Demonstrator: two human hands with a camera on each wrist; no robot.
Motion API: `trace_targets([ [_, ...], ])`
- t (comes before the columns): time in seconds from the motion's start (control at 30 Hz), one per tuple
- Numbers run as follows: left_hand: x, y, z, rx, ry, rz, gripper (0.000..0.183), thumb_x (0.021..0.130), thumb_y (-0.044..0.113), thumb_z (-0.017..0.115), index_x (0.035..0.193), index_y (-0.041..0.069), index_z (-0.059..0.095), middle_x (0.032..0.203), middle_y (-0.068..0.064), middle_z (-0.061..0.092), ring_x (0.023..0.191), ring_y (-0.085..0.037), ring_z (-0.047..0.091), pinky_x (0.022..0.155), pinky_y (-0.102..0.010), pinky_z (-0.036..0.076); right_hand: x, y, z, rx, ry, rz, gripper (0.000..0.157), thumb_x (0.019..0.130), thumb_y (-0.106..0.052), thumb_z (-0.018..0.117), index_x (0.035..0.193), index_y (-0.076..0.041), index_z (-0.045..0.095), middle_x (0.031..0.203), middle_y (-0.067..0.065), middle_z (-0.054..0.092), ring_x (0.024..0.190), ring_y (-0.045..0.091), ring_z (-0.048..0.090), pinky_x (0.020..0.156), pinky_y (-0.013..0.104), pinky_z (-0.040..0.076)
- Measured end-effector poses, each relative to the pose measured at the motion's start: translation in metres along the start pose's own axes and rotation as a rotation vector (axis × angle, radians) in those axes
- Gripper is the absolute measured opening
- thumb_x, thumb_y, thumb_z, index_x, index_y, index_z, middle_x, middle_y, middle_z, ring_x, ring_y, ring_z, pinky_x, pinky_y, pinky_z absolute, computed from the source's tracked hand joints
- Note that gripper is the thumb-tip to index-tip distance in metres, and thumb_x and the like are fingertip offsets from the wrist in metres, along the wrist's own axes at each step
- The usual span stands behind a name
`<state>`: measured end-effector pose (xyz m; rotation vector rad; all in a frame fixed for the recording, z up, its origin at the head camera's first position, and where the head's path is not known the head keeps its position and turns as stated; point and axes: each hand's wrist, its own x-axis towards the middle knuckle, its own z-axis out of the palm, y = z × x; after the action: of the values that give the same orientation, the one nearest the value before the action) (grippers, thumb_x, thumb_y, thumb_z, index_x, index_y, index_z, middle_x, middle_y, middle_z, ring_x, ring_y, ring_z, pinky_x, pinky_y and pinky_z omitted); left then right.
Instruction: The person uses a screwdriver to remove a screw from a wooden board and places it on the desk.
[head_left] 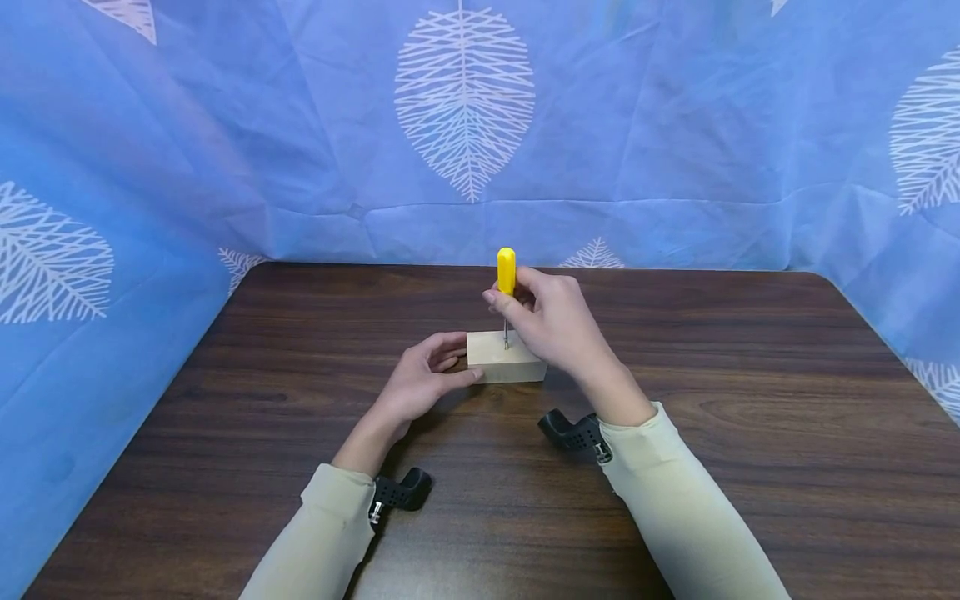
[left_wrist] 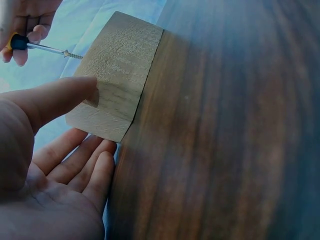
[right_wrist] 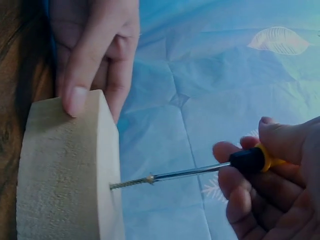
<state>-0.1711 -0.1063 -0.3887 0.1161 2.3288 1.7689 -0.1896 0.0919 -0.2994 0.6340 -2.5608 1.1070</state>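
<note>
A pale wooden block [head_left: 495, 357] lies on the table, and my left hand [head_left: 420, 379] holds its left end. The left thumb [left_wrist: 65, 97] presses the near face while the other fingers are at the end and far side. In my right hand [head_left: 561, 323] is a screwdriver [head_left: 506, 268] with a yellow and black handle, gripped by thumb and fingers above the block. Its metal shaft [right_wrist: 192, 171] meets the head of a brass-coloured screw [right_wrist: 132, 183]. The screw stands out of the block's top face, most of its thread showing, its tip at the wood.
The dark wood-grain table [head_left: 300, 358] stretches around the block on all sides. Behind it hangs a blue cloth [head_left: 315, 150] with white leaf prints. Black wrist mounts [head_left: 405, 490] stick out below both sleeves, over the table.
</note>
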Motion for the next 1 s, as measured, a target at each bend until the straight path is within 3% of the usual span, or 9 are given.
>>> trace_targets([
  [0.17,0.000,-0.002,-0.001,0.005,0.001,-0.001,0.053,0.081,0.033,0.080,0.129,0.033,0.056,0.129,0.011,0.057,0.125,-0.012,0.053,0.109,-0.036,0.044,0.002,0.000,0.001,-0.012,0.022,0.056,0.026,0.090,-0.042,0.067,0.097,-0.018,0.070,0.079,-0.003,0.062,0.064,0.016,0.051,0.053,0.028,0.043],
  [0.3,0.000,-0.003,0.000,0.010,0.004,0.008,0.053,0.082,0.032,0.079,0.129,0.033,0.056,0.129,0.010,0.058,0.125,-0.012,0.053,0.109,-0.036,0.045,0.003,0.002,0.003,0.017,0.069,0.053,0.020,0.087,-0.039,0.073,0.098,-0.022,0.073,0.081,-0.006,0.061,0.069,0.014,0.053,0.058,0.028,0.047],
  [0.47,0.001,-0.002,0.000,0.023,0.006,0.017,0.054,0.082,0.033,0.079,0.130,0.030,0.056,0.130,0.008,0.058,0.125,-0.013,0.053,0.109,-0.037,0.044,0.001,0.003,0.002,0.094,0.110,0.061,0.026,0.083,-0.035,0.077,0.095,-0.017,0.064,0.080,-0.006,0.065,0.068,0.010,0.060,0.060,0.026,0.054],
  [0.63,0.002,0.000,0.000,0.020,-0.005,0.034,0.056,0.082,0.031,0.079,0.132,0.027,0.055,0.131,0.005,0.058,0.126,-0.015,0.053,0.110,-0.037,0.043,0.001,0.003,-0.001,0.100,0.148,0.023,0.028,0.080,-0.031,0.081,0.085,-0.014,0.059,0.078,-0.005,0.067,0.066,0.007,0.062,0.060,0.025,0.056],
  [0.77,0.002,0.000,0.000,0.016,-0.014,0.043,0.057,0.083,0.030,0.079,0.134,0.026,0.055,0.131,0.004,0.058,0.126,-0.016,0.053,0.111,-0.035,0.042,0.002,0.002,-0.004,0.101,0.125,0.014,0.025,0.081,-0.029,0.080,0.084,-0.014,0.061,0.078,-0.005,0.070,0.065,0.008,0.062,0.058,0.026,0.055],
  [1.0,0.001,-0.001,0.000,0.025,-0.012,0.034,0.057,0.083,0.029,0.078,0.135,0.025,0.054,0.131,0.005,0.057,0.126,-0.015,0.053,0.111,-0.035,0.042,0.001,-0.001,-0.006,0.096,0.056,0.072,0.019,0.086,-0.029,0.076,0.093,-0.016,0.065,0.082,-0.006,0.071,0.071,0.009,0.065,0.063,0.029,0.055],
])
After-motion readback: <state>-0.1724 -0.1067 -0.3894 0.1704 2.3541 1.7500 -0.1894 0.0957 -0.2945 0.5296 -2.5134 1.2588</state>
